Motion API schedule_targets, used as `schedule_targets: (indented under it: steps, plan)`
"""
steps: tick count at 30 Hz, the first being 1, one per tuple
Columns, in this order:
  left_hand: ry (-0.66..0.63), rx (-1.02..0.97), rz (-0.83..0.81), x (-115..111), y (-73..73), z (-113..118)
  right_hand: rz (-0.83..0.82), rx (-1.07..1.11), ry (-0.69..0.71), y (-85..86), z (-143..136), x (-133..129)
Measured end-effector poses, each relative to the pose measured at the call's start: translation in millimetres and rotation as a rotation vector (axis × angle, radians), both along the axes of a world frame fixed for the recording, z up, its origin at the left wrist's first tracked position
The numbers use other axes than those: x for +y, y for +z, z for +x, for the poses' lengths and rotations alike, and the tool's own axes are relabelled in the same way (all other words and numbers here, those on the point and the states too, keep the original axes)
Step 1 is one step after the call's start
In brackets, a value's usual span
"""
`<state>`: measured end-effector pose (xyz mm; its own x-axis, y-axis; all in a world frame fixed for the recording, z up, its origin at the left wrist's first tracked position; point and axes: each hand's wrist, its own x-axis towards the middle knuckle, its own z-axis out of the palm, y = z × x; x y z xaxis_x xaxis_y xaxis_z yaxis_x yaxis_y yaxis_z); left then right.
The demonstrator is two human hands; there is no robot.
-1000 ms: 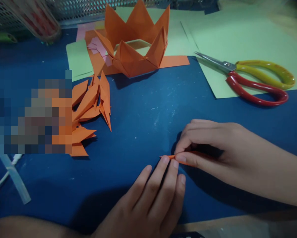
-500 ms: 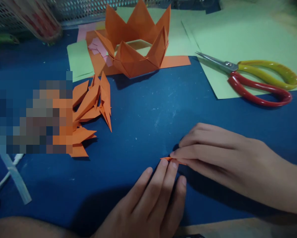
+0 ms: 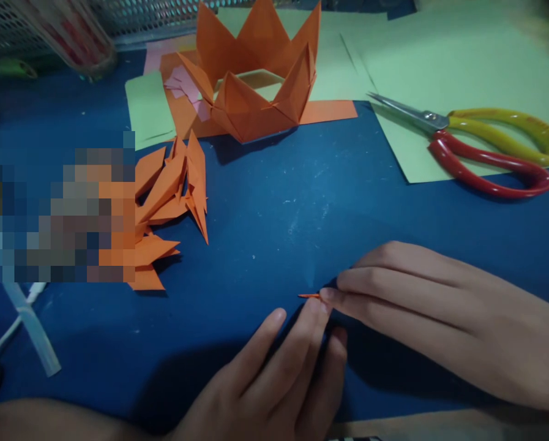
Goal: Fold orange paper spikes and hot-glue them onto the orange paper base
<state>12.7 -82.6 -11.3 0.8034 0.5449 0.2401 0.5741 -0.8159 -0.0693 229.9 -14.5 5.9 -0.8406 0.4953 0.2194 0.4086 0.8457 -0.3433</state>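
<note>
A small, narrow piece of folded orange paper [image 3: 309,296] lies at the blue table's surface, its thin left tip showing beyond my fingers. My left hand [image 3: 278,373] comes from below and grips it with the fingertips pressed together; the thumb side is partly hidden. From the right, my right hand [image 3: 421,312] pinches the paper's other end between thumb and fingers. Most of the piece is covered by my fingertips. Left of my hands lies a cluster of folded orange paper units [image 3: 171,190], partly blurred out.
An orange folded paper crown-like bowl [image 3: 256,104] stands at the back on paper sheets. Scissors [image 3: 489,147] with yellow and red handles rest partly on green paper [image 3: 458,67] at the right. A clear container [image 3: 81,43] and a metal mesh holder [image 3: 159,18] are behind.
My right hand has shifted slightly right and down, its fingers closer around the paper's end. Less of the folded paper shows now. The view has moved a little.
</note>
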Motion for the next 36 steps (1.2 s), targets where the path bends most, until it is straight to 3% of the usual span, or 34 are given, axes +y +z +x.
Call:
schedule_targets:
  steps: [20, 23, 29, 36]
  plan:
    - [0.0, -0.007, -0.013, 1, -1.1, 0, 0.074, -0.094, 0.02, -2.3, 12, -9]
    - [0.002, 0.002, -0.012, -1, -0.6, 0, 0.019, -0.062, -0.02, -3.2, 11, -4]
    - [0.006, 0.033, 0.0, 1, 1.0, -1, -0.256, 0.011, -0.044, 0.8, 8, 9]
    - [0.0, 0.079, -0.01, 2, 4.6, 0, -0.182, -0.094, -0.011, 2.5, 13, 3]
